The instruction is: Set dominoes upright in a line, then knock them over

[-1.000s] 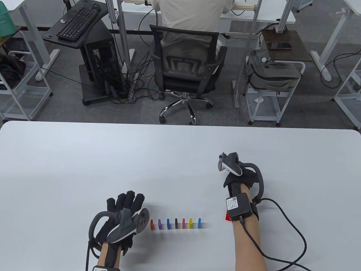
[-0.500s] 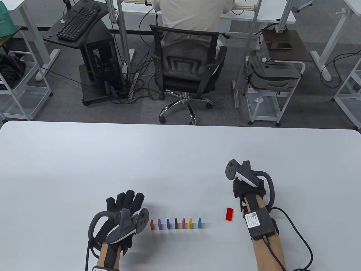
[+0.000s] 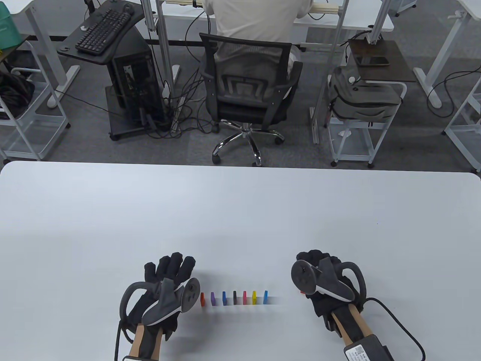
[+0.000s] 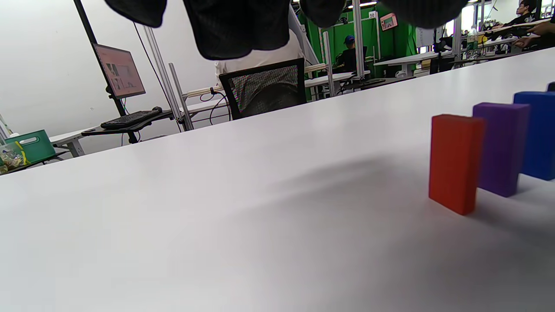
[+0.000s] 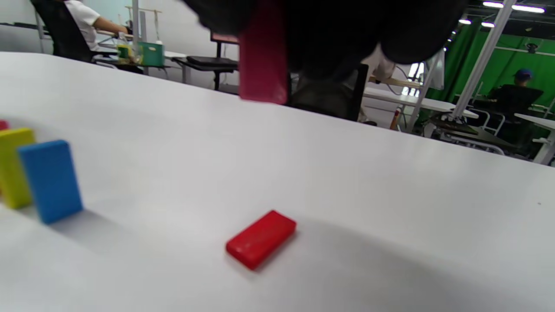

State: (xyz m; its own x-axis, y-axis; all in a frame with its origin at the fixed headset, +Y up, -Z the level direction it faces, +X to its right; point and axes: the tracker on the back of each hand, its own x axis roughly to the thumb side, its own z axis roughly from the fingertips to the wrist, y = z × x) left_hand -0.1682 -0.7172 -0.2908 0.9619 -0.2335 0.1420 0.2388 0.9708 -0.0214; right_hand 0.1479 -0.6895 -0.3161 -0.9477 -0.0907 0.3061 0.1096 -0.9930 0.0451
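Several coloured dominoes stand upright in a row point(image 3: 235, 297), from an orange-red one point(image 3: 203, 299) on the left to a light blue one point(image 3: 265, 296) on the right. My left hand point(image 3: 171, 269) rests just left of the row with straight fingers, holding nothing. In the left wrist view the orange-red domino point(image 4: 455, 162) and the purple one point(image 4: 499, 147) stand close by. My right hand point(image 3: 318, 260) hovers right of the row and pinches a dark pink domino point(image 5: 263, 56), which hangs upright. A red domino point(image 5: 261, 238) lies flat on the table below it.
The white table point(image 3: 240, 210) stretches far behind the row. Beyond its far edge a person sits in a black office chair point(image 3: 248, 90), with desks and carts around. A cable point(image 3: 406, 331) trails from my right wrist.
My right hand has come back from farther up the table toward the near edge and now covers the flat red domino in the table view. My left hand has barely moved.
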